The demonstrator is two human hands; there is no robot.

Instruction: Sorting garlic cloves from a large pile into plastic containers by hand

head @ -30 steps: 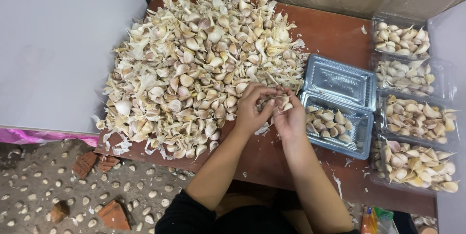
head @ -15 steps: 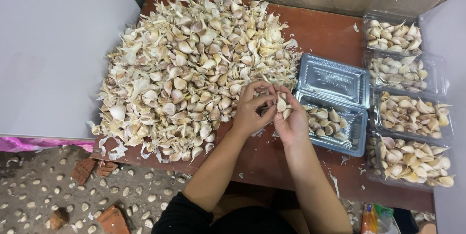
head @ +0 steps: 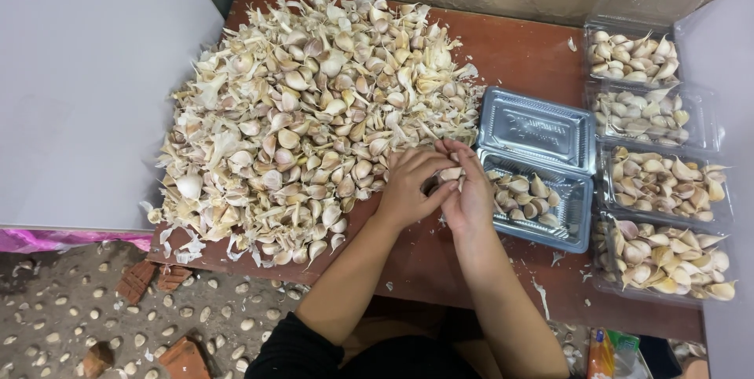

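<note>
Between both hands, a garlic clove (head: 450, 175) is being pinched: left hand (head: 408, 184) and right hand (head: 471, 194) are closing on it together, beside the open clear clamshell tray (head: 567, 231) and garlic pile (head: 314, 112); judging by this, separating is underway.

Pebbled floor (head: 71, 324) with brick pieces (head: 153, 278) lies beside a white panel (head: 86, 88).
</note>
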